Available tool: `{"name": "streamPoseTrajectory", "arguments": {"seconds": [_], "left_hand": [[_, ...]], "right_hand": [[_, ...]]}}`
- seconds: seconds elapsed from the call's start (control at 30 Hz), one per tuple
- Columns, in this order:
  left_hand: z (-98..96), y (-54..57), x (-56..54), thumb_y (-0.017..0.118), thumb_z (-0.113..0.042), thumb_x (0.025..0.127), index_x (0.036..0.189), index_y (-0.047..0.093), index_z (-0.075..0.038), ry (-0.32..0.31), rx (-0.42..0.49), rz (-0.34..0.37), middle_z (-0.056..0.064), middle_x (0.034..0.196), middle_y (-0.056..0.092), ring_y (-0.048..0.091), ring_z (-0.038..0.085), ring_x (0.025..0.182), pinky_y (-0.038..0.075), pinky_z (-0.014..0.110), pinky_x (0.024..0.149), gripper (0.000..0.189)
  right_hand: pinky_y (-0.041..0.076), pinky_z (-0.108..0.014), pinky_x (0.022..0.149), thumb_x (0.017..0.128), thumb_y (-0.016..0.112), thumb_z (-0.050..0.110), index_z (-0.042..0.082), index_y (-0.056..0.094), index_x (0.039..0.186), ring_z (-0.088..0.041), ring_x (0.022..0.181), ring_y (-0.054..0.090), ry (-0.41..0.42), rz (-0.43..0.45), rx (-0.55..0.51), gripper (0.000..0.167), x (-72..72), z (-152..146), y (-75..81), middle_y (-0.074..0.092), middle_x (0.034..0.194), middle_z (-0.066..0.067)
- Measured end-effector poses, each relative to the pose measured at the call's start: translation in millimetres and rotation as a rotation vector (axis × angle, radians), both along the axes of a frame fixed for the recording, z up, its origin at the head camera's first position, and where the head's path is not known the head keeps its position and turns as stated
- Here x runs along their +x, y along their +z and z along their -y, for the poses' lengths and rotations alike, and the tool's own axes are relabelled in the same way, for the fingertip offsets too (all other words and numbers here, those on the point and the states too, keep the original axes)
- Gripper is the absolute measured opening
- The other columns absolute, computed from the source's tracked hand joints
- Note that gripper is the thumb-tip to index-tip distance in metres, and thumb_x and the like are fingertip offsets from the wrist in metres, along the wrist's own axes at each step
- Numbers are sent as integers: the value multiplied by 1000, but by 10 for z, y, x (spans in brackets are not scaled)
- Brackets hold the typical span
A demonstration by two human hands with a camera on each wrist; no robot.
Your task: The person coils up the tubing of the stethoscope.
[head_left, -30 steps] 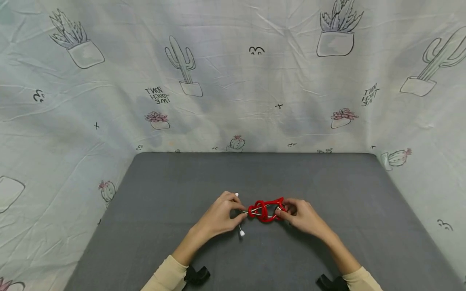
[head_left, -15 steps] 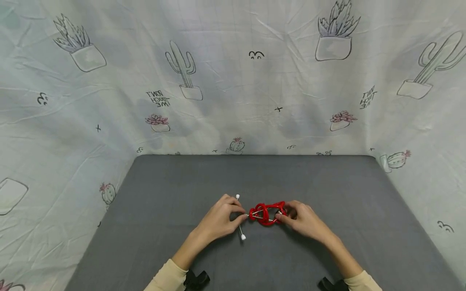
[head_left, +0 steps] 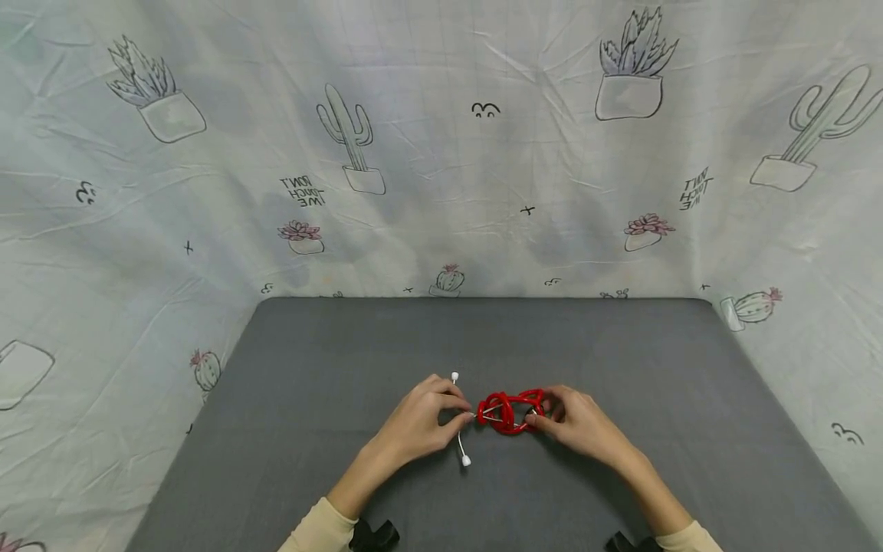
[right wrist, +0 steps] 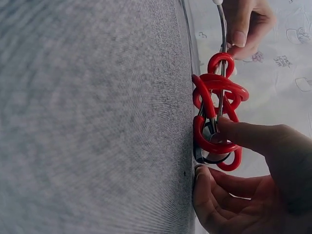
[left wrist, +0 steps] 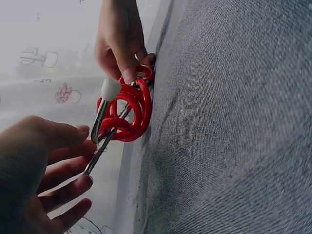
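Between my two hands is a bundle of looped, glossy red tubing (head_left: 508, 415), with thin metal rods (left wrist: 100, 157) running through its loops. The rods end in white caps, one cap (head_left: 466, 461) on the near side and another cap (head_left: 454, 376) on the far side. My left hand (head_left: 419, 423) pinches the metal at the bundle's left end, its other fingers loosely spread in the left wrist view. My right hand (head_left: 582, 423) pinches the right end of the bundle between thumb and fingers. A dark, shiny piece (right wrist: 199, 152) shows inside the red loop there, partly hidden by the tubing.
Grey cloth (head_left: 345, 345) covers the table under both hands. Behind and beside it hangs a pale sheet (head_left: 428, 138) printed with cactus drawings. A black wrist mount (head_left: 374, 535) sits at the left sleeve, and another black mount (head_left: 624, 543) at the right.
Both hands and the red bundle have shifted slightly right and nearer. The two white caps stand further apart in the head view. Both grips stay; the head view has tilted a little.
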State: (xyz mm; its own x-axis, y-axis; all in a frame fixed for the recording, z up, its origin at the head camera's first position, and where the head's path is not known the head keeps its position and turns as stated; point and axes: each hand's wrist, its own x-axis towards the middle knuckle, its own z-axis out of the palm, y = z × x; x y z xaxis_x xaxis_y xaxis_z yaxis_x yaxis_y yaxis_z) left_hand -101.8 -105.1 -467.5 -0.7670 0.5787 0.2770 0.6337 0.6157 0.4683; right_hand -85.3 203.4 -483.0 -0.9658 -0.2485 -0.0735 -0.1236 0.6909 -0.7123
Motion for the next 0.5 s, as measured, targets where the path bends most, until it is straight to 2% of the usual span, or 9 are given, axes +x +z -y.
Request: {"name": "streamPoseTrajectory", "arguments": {"seconds": [0.2, 0.33, 0.43, 0.5], "left_hand": [[-9, -2, -2, 84, -27, 98, 103, 88, -19, -10, -4, 11, -9, 105, 76, 63, 9, 95, 56, 27, 83, 10], [15, 21, -4, 85, -26, 97, 104, 88, -18, -15, 23, -16, -8, 105, 77, 64, 9, 95, 55, 27, 82, 11], [74, 68, -40, 85, -22, 96, 105, 88, -16, -13, 65, -59, -6, 106, 77, 66, 11, 96, 58, 29, 82, 11], [138, 112, -96, 84, -22, 97, 107, 87, -14, 8, 75, -89, -4, 107, 78, 68, 13, 98, 60, 31, 83, 13]], "right_hand": [[51, -21, 67, 95, 86, 34, -2, 72, 126, 0, 76, 59, -7, 2, 4, 49, 9, -9, -7, 71, 96, 1], [51, -21, 67, 95, 86, 37, 0, 73, 125, 1, 77, 59, 0, 6, -8, 50, 14, -33, 4, 71, 98, 1], [50, -21, 67, 94, 86, 42, 2, 73, 128, 0, 78, 60, -9, -36, 13, 54, 13, -99, 38, 71, 101, 2], [50, -23, 68, 94, 85, 46, 5, 72, 132, -3, 82, 63, -37, -99, 67, 57, 4, -169, 76, 72, 105, 2]]}}
